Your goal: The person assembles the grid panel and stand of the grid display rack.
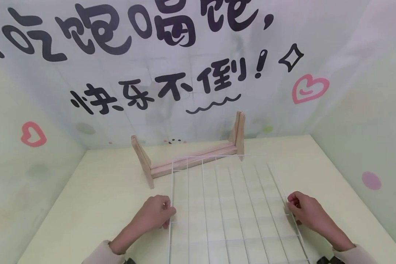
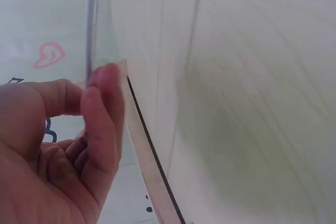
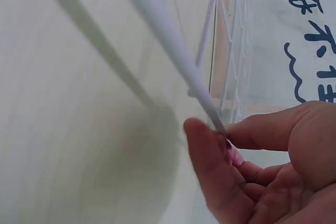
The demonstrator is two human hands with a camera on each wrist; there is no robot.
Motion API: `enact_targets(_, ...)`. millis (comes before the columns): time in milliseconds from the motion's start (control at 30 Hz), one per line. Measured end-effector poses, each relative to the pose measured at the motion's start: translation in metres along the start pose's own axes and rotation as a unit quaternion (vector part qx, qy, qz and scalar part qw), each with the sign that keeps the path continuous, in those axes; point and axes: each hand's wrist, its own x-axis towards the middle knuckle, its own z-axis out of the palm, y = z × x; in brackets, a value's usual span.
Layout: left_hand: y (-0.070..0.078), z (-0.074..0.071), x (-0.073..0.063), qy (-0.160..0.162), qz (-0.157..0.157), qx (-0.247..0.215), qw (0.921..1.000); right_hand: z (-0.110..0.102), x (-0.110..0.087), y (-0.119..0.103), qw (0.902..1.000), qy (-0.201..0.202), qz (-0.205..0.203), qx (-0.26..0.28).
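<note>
A white wire grid panel [image 1: 203,185] is held between two hands above the table. My left hand [image 1: 156,212] pinches its left edge wire with thumb and fingers, and the left wrist view shows that edge wire [image 2: 91,24] running up from the fingertips. On the opposite side, my right hand [image 1: 307,212] pinches the right edge wire. Close up in the right wrist view, the edge wire [image 3: 170,51] passes between thumb and index finger. Behind the panel stands a wooden stand [image 1: 194,160] with two uprights joined by a crossbar; the panel's far edge overlaps it in the head view.
Pale table top [image 1: 109,183] lies under everything. A printed back wall [image 1: 184,124] with dark writing and side walls with pink hearts [image 1: 33,134] enclose the table on three sides. The panel casts a shadow on the table.
</note>
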Motion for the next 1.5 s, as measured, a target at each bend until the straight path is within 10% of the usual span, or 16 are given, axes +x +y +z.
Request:
enact_targets(567, 0.021, -0.029, 0.003, 0.055, -0.017, -0.110, 0.9923, -0.021, -0.006, -0.027, 0.9929, 0.099, -0.066, -0.005)
enact_targets(1500, 0.038, -0.066, -0.001, 0.112, 0.027, -0.061, 0.9914, -0.040, 0.003, -0.061, 0.9843, 0.146, -0.099, 0.003)
